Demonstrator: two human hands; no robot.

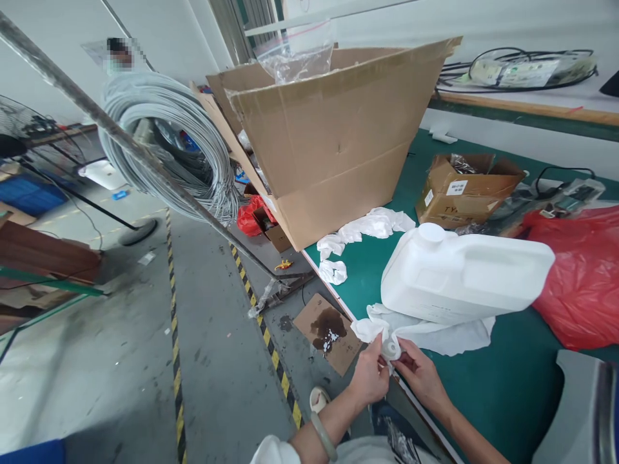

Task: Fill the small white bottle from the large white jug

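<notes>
My left hand (371,377) pinches the bunched end of a white cloth (449,338) at the table's front edge. Close beside it, my right hand (422,377) has its fingertips closed on a small white round part (391,350) with a hole in it. The cloth gathers round this part, and the fingers hide some of it. Just beyond the hands, a large white plastic jug (467,274) lies on its side, partly over the cloth. Several crumpled white wipes (367,227) lie farther back by a tall cardboard box.
The tall cardboard box (333,142) stands on the green table (522,380). A small carton (467,193) and a red plastic bag (580,277) are at the right. Left hang coils of grey cable (167,129) beside a slanting metal pole (145,158). Stained cardboard (309,322) lies on the floor.
</notes>
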